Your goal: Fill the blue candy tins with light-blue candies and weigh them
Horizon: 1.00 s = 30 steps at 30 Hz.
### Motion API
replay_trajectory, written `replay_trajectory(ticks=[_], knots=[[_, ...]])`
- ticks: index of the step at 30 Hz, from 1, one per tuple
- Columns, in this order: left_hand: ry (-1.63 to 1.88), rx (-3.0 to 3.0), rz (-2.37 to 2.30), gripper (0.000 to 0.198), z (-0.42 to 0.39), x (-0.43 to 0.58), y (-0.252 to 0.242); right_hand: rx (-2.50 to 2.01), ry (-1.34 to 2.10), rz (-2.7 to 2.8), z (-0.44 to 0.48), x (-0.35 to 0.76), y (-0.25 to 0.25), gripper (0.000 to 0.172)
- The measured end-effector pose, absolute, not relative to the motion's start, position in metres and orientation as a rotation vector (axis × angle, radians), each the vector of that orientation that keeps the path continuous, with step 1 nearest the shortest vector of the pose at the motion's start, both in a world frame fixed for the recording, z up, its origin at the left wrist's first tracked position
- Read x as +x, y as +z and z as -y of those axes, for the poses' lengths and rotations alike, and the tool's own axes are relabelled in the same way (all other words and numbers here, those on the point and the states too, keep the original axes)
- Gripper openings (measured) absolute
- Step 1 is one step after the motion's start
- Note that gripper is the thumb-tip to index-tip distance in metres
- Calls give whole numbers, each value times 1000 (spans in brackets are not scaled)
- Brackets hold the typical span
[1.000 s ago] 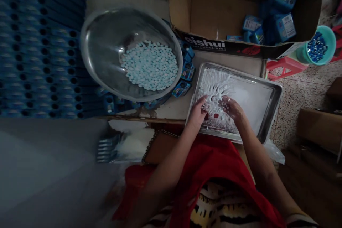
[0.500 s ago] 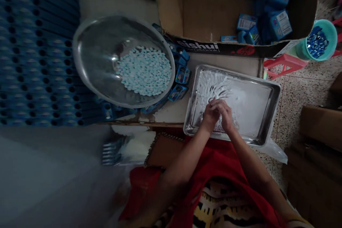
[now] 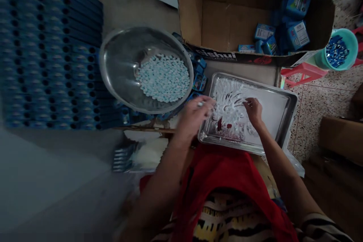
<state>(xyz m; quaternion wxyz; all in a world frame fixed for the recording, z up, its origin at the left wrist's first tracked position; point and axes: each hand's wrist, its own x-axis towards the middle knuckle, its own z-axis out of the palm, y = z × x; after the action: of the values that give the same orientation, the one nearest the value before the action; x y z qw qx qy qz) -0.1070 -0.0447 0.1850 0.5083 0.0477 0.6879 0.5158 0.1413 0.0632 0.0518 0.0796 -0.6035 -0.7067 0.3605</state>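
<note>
My left hand [image 3: 194,115], blurred by motion, is over the left edge of a metal tray [image 3: 286,121]. A small pale blue and white candy [image 3: 200,103] shows between its fingers. Above the middle of the tray is my right hand [image 3: 253,110], its fingers loosely bent and apart, with nothing visible in them. White powder [image 3: 227,94] lies smeared with finger tracks across the tray, and dark red patches show near its front. A steel bowl [image 3: 116,64] left of the tray holds a heap of pale blue and white candies [image 3: 164,77].
A cardboard box [image 3: 215,22] with several blue packets [image 3: 296,3] stands behind the tray. Stacked blue boxes [image 3: 51,64] fill the left. A turquoise bucket [image 3: 351,51] of shiny blue pieces stands right, near a red stool [image 3: 303,73]. More blue packs [image 3: 200,82] lie beside the bowl.
My hands were together over the tray and have separated. The left moved left towards the bowl with a candy; the right moved right and slightly away from me. The view has shifted slightly.
</note>
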Motion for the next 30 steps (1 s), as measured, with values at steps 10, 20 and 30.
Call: replay_trajectory(ticks=[10, 20, 30], knots=[[760, 1365, -2461, 33, 59, -181, 188, -1888, 1016, 2428, -92, 99, 35, 23], [951, 940, -1841, 38, -47, -88, 30, -1628, 862, 2563, -110, 80, 27, 51], [642, 1128, -1891, 15, -57, -104, 9, -1868, 950, 2656, -99, 51, 46, 30]])
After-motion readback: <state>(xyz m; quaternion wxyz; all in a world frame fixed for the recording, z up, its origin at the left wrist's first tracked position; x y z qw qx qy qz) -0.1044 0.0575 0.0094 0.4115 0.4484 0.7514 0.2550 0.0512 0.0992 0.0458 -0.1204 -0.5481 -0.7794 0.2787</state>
